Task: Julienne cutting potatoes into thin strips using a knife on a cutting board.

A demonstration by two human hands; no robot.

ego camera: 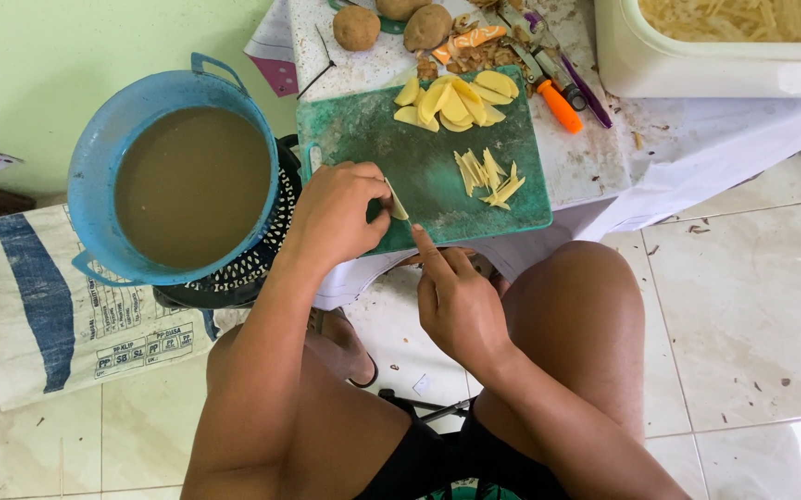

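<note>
Left hand [336, 211] curled, fingertips pinched together (wrist bent inward); right hand [456, 298] fisted, index finger extended forward; forearms converge.

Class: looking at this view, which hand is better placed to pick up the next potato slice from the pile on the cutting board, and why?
Probably the left hand: it lies on the cutting board, nearer the slice pile. The right hand is off the board's near edge.

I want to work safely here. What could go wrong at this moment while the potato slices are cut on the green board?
1. The left hand pinches a thin potato slice right beside the right hand, whose blade is hidden; fingertips could get cut.
2. The green cutting board hangs over the table edge; pressure might tip it.
3. The blue basin of murky water sits close to the left forearm; a bump might spill it.
</note>
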